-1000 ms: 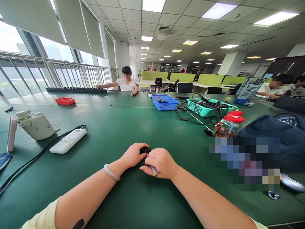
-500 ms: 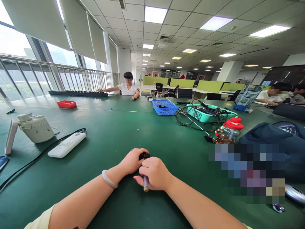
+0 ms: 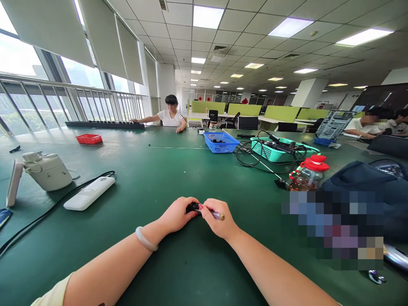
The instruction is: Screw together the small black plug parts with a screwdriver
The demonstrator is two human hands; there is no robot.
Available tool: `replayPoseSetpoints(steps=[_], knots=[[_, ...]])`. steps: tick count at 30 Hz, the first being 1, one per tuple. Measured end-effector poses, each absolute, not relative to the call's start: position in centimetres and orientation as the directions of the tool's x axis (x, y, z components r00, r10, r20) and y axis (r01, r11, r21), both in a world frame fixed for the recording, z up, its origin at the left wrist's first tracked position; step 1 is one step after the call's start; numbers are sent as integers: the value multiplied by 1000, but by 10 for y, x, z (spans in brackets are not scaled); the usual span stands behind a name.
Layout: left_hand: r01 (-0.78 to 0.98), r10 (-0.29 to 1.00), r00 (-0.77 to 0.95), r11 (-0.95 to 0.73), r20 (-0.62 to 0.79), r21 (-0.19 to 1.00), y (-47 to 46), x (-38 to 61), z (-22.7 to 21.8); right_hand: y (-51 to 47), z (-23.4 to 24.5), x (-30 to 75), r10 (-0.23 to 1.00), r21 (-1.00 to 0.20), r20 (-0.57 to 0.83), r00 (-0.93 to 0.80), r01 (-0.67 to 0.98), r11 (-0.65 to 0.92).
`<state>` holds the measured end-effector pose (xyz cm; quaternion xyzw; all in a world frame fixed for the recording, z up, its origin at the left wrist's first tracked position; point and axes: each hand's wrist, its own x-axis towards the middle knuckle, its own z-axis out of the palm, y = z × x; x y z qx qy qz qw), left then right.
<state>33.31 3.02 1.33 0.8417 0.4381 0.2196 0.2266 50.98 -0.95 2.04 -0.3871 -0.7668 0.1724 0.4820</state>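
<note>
On the green table, my left hand is closed around a small black part, most of which the fingers cover. My right hand pinches a slim silver pen-like tool with a gold-coloured end. The tool's gold end points right, and its other end reaches the black part or lies right beside it; the exact contact is hidden by the fingers. Both hands are close together at the middle of the near table.
Left of me are a white power bank, a black cable and a cream container. Further off stand a red tray, a blue basket, a teal basket and a red-lidded bottle. A person sits opposite.
My right hand has turned and shifted slightly right, so the tool now points rightward instead of down toward me. My left hand keeps its place on the black part.
</note>
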Motion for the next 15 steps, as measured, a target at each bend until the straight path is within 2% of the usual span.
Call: replayPoseSetpoints(steps=[11, 15], knots=[[643, 844, 512, -500, 159, 580, 29, 333, 15, -10, 18, 509, 741, -587, 609, -282, 468, 660], [641, 845, 510, -496, 158, 585, 29, 333, 14, -13, 19, 509, 692, -494, 622, -366, 503, 709]])
